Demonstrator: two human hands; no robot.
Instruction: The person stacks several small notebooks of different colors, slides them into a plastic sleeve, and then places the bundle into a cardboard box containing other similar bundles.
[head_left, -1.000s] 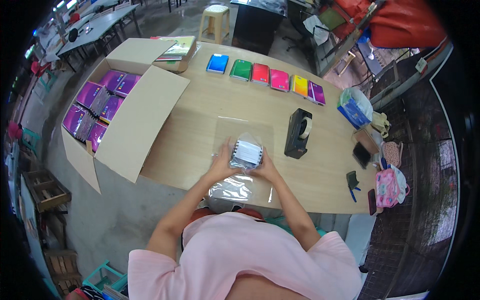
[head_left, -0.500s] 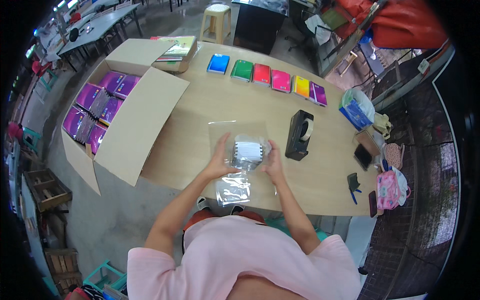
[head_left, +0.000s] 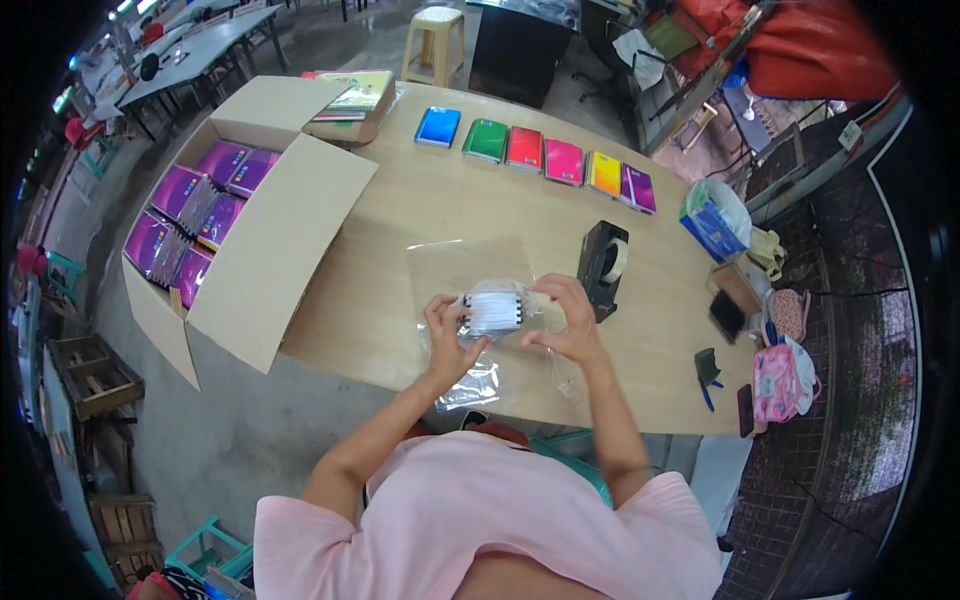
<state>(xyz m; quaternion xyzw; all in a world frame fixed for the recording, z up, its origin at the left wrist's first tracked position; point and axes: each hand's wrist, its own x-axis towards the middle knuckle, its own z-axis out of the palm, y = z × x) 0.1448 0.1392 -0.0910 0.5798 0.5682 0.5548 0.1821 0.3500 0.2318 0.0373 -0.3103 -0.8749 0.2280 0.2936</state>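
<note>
At the near edge of the worktop (head_left: 370,290), a loose flap of clear film (head_left: 468,388) is seen below the hands. The left hand (head_left: 455,340) is set against the left end of a wrapped notebook bundle (head_left: 493,313), its thumb laid along the near side and its fingers curled more than half a second ago; whether film is pinched in this grip cannot be told. The right hand (head_left: 568,320) has been carried outward and turned, so that its fingers are now arched over the film beyond the bundle's right end; its grip is spread, thumb and fingers well apart. The bundle, wrapped in clear plastic with pale page edges and dark binding coils uppermost, is kept between the hands. Beneath it, a flat clear sheet (head_left: 430,262) has been shifted slightly leftward. Just beyond the right hand, a black tape dispenser (head_left: 602,270) is left standing. An open carton (head_left: 300,240) filled with purple notebooks (head_left: 178,192) is unchanged at the left, as is the row of coloured notebooks (head_left: 525,148) along the far side. Past these, a cream stool (head_left: 434,45) is placed on the floor.
</note>
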